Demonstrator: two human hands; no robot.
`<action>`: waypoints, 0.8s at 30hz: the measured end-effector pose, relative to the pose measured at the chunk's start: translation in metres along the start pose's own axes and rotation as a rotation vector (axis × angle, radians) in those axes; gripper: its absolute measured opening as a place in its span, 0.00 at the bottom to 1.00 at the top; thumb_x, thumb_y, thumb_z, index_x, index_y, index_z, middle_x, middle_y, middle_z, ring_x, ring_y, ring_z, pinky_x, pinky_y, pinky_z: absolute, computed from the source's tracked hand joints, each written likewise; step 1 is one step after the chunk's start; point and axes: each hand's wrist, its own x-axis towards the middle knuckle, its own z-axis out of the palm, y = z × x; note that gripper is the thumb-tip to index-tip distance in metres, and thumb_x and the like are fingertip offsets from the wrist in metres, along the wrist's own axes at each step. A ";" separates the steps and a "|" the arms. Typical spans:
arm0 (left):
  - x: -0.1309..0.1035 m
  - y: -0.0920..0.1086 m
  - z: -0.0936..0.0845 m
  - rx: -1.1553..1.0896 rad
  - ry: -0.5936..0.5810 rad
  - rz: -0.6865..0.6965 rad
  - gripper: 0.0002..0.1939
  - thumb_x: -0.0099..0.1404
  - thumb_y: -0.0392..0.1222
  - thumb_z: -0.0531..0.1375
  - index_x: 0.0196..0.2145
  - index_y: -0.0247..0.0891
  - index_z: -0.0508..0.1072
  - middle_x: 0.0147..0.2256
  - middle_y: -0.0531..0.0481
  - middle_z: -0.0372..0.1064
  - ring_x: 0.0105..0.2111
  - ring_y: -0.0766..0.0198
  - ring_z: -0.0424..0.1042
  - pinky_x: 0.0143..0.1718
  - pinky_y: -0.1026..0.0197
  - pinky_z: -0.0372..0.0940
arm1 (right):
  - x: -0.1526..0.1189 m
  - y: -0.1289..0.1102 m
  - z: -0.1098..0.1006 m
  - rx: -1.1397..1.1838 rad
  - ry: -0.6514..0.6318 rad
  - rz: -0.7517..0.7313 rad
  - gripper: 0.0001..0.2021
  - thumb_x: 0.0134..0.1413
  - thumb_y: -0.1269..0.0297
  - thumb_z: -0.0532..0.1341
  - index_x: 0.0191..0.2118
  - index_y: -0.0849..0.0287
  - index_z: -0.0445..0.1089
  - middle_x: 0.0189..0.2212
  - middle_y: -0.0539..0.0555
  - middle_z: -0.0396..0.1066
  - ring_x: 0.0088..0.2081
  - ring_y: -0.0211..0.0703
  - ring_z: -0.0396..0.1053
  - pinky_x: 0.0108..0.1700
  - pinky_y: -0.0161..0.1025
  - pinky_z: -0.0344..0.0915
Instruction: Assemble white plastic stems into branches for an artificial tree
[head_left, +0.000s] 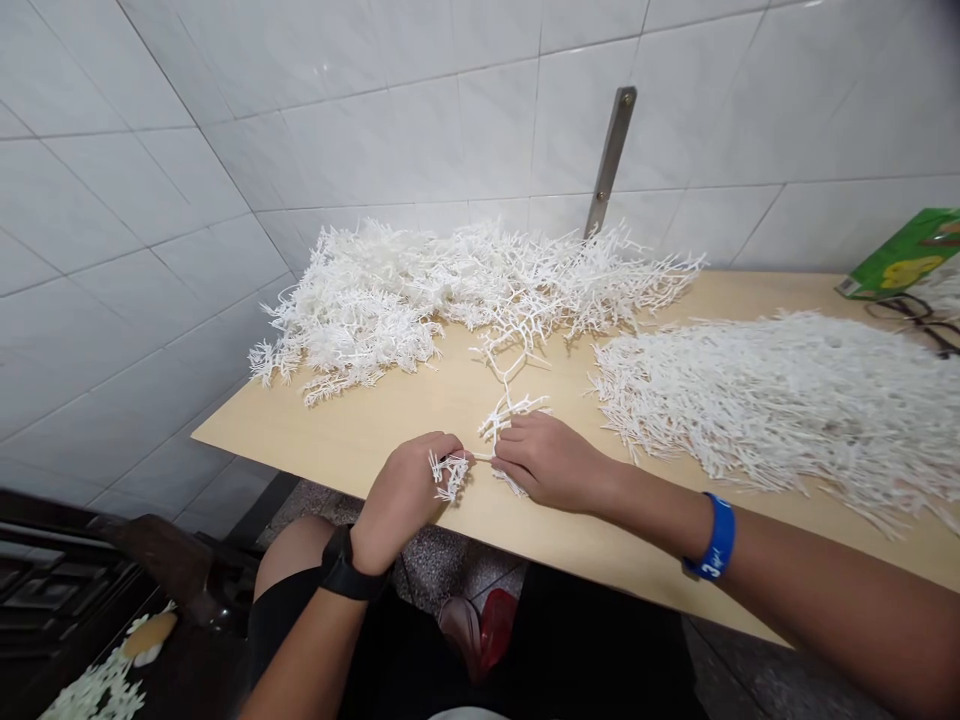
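Where white tiled walls [187,150] meet, a wooden table [360,425] stands

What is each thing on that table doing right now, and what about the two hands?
Left hand: closed on a small white plastic sprig.
Right hand: fingers pinched on a branched white piece.
Tangled heap of branched pieces: lying loose by the wall.
Pile of thin white strands: spread flat at the right.
Green box: leaning at the wall.
Eyeglasses: resting on the table.
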 end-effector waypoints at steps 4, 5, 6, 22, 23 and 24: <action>0.007 -0.013 -0.005 0.007 -0.044 0.065 0.11 0.69 0.42 0.55 0.29 0.39 0.71 0.28 0.50 0.71 0.28 0.63 0.69 0.31 0.63 0.57 | 0.003 -0.003 -0.001 0.028 -0.005 -0.029 0.15 0.67 0.67 0.54 0.28 0.60 0.68 0.27 0.54 0.70 0.33 0.44 0.63 0.38 0.41 0.54; 0.009 -0.015 -0.004 0.011 -0.034 0.075 0.11 0.69 0.42 0.56 0.29 0.38 0.71 0.28 0.51 0.71 0.28 0.63 0.68 0.32 0.63 0.57 | 0.005 -0.003 -0.001 0.027 -0.008 -0.024 0.15 0.67 0.67 0.53 0.28 0.60 0.68 0.27 0.54 0.70 0.32 0.44 0.63 0.38 0.41 0.54; 0.011 -0.015 -0.002 0.013 -0.018 0.083 0.10 0.68 0.42 0.56 0.29 0.38 0.71 0.28 0.51 0.71 0.29 0.63 0.68 0.32 0.63 0.57 | 0.006 -0.003 -0.001 0.026 -0.011 -0.017 0.15 0.67 0.67 0.53 0.27 0.61 0.68 0.27 0.54 0.70 0.32 0.44 0.63 0.38 0.41 0.53; 0.010 -0.048 -0.016 -0.302 0.275 -0.337 0.15 0.66 0.52 0.56 0.33 0.38 0.73 0.27 0.52 0.69 0.29 0.63 0.66 0.30 0.63 0.57 | 0.003 0.007 0.006 0.157 0.230 0.206 0.12 0.69 0.65 0.52 0.40 0.61 0.72 0.40 0.59 0.75 0.43 0.50 0.69 0.47 0.48 0.64; 0.007 -0.045 -0.015 -0.357 0.281 -0.354 0.14 0.66 0.52 0.57 0.34 0.38 0.73 0.28 0.52 0.69 0.29 0.64 0.66 0.30 0.64 0.58 | 0.003 0.010 0.008 0.173 0.278 0.244 0.12 0.68 0.66 0.51 0.45 0.62 0.72 0.44 0.61 0.75 0.47 0.51 0.69 0.50 0.49 0.64; 0.005 -0.042 -0.013 -0.420 0.297 -0.370 0.13 0.65 0.51 0.58 0.36 0.38 0.73 0.29 0.52 0.69 0.29 0.64 0.66 0.31 0.64 0.58 | 0.003 0.012 0.009 0.189 0.330 0.282 0.13 0.68 0.68 0.51 0.50 0.62 0.70 0.48 0.62 0.74 0.50 0.52 0.69 0.53 0.50 0.64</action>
